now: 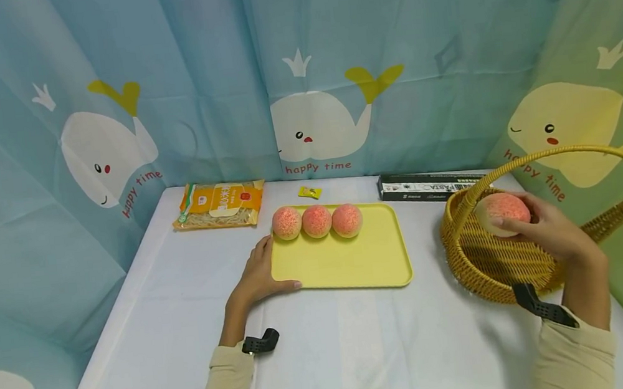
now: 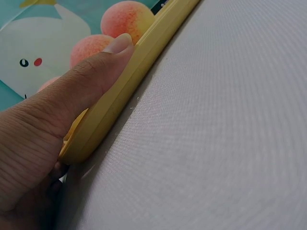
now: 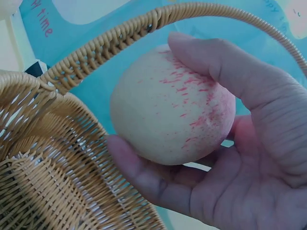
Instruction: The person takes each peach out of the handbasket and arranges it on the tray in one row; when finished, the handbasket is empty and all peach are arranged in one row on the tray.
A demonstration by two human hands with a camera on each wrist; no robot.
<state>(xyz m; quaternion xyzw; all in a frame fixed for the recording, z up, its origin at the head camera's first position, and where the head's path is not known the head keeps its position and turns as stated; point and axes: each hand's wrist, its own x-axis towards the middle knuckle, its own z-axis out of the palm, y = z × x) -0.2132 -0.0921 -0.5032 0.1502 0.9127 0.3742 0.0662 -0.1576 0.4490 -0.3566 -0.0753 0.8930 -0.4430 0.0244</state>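
Note:
My right hand (image 1: 554, 227) holds a pink and cream peach (image 3: 168, 110) between thumb and curled fingers, over the wicker basket (image 1: 465, 267) under its arched handle. In the right wrist view the basket's woven side lies just left of and below the fruit. My left hand (image 1: 259, 271) grips the left end of a yellow tray (image 1: 346, 266), its thumb (image 2: 91, 76) lying along the front rim and the other fingers at the left edge. Three more peaches, the middle one (image 1: 316, 221) among them, sit in a row along the tray's back left.
An orange bag of dried noodles (image 1: 219, 204) lies at the back left of the white table (image 1: 316, 357). Behind the tray is a small yellow wrapped candy (image 1: 309, 192). A dark pasta box (image 1: 418, 187) lies behind the basket. A blue whale-print curtain (image 1: 214, 122) surrounds the table.

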